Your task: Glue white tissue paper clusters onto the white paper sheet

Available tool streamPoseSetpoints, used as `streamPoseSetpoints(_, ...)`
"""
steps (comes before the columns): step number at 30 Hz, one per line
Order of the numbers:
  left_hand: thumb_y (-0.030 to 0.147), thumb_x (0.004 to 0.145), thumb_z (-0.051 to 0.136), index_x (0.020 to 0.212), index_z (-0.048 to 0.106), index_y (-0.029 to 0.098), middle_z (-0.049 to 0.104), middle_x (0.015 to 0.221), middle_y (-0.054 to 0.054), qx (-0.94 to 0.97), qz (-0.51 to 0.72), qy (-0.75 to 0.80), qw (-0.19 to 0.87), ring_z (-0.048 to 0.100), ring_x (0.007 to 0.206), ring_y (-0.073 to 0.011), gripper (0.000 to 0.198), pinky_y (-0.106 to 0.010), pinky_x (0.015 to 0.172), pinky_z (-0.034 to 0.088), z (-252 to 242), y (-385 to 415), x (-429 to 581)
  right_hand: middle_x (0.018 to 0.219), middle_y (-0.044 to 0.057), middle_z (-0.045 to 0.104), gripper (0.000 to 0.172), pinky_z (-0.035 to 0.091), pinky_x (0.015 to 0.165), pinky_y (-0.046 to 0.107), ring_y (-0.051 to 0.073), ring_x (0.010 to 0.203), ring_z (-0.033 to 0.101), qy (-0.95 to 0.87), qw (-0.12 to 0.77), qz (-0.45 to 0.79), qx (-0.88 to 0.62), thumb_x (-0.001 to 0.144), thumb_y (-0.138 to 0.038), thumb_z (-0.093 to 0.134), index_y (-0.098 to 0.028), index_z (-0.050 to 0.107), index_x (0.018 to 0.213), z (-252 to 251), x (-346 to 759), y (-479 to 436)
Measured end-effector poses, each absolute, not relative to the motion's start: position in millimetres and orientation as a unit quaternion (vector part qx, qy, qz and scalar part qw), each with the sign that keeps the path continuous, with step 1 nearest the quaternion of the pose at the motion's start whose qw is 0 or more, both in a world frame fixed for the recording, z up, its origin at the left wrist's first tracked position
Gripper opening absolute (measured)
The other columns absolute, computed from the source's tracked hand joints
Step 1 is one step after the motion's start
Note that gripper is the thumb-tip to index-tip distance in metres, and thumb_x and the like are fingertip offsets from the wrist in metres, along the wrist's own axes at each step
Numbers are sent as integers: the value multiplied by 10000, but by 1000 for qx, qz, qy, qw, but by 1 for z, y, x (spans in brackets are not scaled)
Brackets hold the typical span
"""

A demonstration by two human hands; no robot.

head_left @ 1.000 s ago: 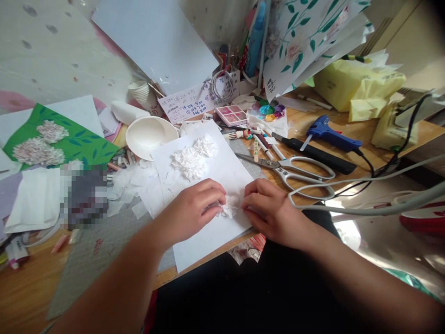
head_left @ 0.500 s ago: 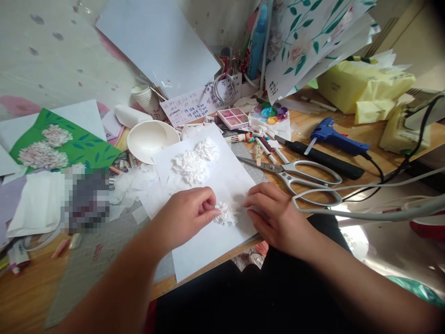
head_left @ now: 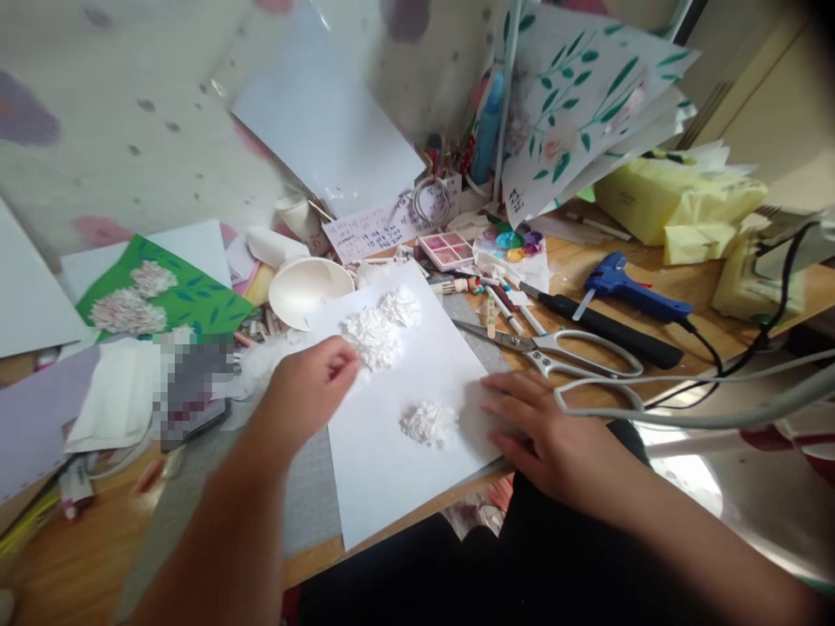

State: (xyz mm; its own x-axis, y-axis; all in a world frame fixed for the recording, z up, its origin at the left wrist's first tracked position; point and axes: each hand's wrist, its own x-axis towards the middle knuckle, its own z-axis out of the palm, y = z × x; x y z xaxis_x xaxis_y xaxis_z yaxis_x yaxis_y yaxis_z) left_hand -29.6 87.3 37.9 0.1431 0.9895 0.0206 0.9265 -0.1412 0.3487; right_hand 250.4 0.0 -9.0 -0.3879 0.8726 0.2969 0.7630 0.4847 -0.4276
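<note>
Small white crumpled tissue-paper blossom [head_left: 429, 423], lying loose on a white paper sheet [head_left: 384, 487] at the near edge of the cluttered wooden desk [head_left: 652, 265], between both hands and touching neither. Left hand [head_left: 306, 396] seen from the back, fingertips just beside a larger cluster of white paper blossoms [head_left: 378, 326]; grip half curled, contents impossible to tell. Right hand [head_left: 541, 430] flat on the sheet's right edge, grip wide, holding nothing. White-handled scissors [head_left: 554, 348] just beyond. Blue handwritten figures on a white note card [head_left: 365, 236], too blurred to read.
</note>
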Motion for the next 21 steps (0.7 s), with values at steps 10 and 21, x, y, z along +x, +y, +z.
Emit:
streamPoseSetpoints(10, 325, 793, 479, 927, 566, 210, 674, 926, -45, 671, 119, 731, 40, 632, 824, -204, 197, -274, 678, 436, 21, 120, -70, 1313, 76, 540, 367, 450, 986, 464, 286, 1234, 462, -850, 228, 19, -475, 810, -308, 583, -184, 596, 1155, -31, 248, -18)
streamPoseSetpoints(21, 251, 833, 473, 847, 614, 220, 600, 863, -50, 765, 31, 643, 14, 581, 864, -207, 145, -291, 744, 414, 10, 93, -47, 1246, 102, 589, 333, 459, 967, 449, 286, 1191, 497, -841, 269, -22, -469, 822, -313, 579, -148, 631, 1106, -35, 239, -23)
